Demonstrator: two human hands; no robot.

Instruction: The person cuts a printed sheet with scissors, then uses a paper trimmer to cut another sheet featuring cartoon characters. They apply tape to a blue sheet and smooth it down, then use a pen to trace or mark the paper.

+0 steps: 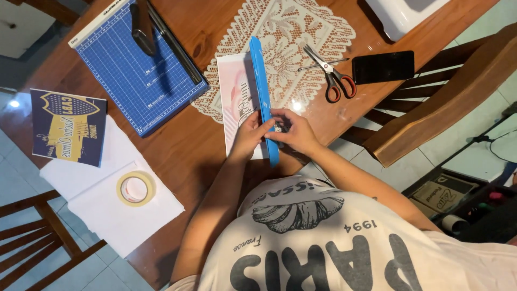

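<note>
Under my left hand (251, 134) lies a pink-and-white printed sheet (235, 99), and my fingers curl against the near end of a long blue ruler (262, 91) standing on its edge along that sheet. Just beside it, my right hand (295, 132) pinches a small dark object at the ruler's right face; what it is I cannot tell. Beyond my right hand sit red-handled scissors (333, 75) and a black phone (383, 67). Far off my left hand are a blue paper trimmer (134, 75) and a masking tape roll (135, 188).
</note>
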